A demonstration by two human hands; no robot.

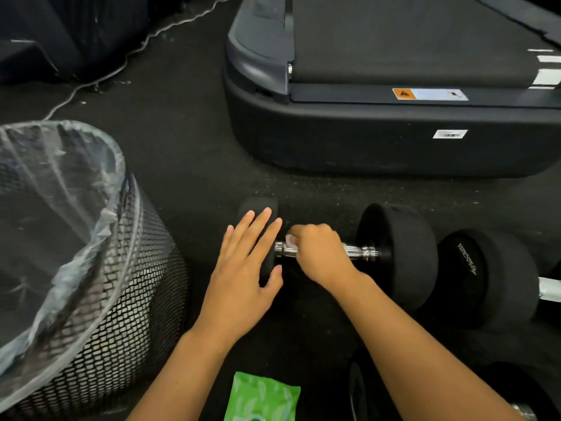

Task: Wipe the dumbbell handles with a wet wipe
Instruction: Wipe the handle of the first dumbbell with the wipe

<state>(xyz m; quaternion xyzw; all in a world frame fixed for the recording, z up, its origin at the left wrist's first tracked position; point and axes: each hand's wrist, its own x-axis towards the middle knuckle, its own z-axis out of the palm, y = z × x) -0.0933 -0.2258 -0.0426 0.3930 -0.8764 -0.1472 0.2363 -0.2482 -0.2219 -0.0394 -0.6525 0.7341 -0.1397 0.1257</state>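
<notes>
A black dumbbell with a chrome handle lies on the dark floor at the centre. My right hand grips the handle with a white wet wipe wrapped under the fingers. My left hand rests flat, fingers straight, on the dumbbell's left head, mostly covering it. A second black dumbbell lies to the right, its handle cut by the frame edge. A green wet wipe pack lies at the bottom between my forearms.
A black mesh bin with a clear plastic liner stands at the left. A treadmill base fills the upper right. A white cable runs across the floor at the upper left. Another dumbbell shows at the bottom right.
</notes>
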